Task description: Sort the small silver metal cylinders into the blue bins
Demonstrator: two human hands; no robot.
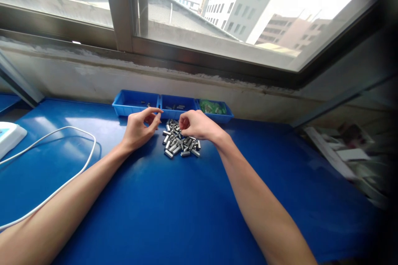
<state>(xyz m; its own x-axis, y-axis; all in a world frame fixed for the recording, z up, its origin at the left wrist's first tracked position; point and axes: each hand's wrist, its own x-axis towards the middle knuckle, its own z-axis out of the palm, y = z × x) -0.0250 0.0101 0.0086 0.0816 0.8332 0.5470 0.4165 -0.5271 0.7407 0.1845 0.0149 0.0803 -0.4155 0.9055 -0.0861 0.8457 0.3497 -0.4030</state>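
Observation:
A loose pile of small silvery metal pieces [177,143], short and bar-shaped, lies on the blue tabletop in front of three blue bins. At the pile's left edge, my left hand [141,128] is closed in a pinch between thumb and forefinger; whatever sits at the fingertips is too small to name. Over the pile's right side, my right hand [197,124] has its fingers curled together and pointing down, and they hide anything they grip. Behind my hands, the left bin [122,109] and the middle bin [168,114] hold a few small metal pieces.
The right bin [228,115] contains a green plastic bag [213,107]. A white cable [90,157] loops across the blue table [174,215] on the left, near a white device [10,136]. Wall and window stand behind; blurred clutter [354,153] is at right.

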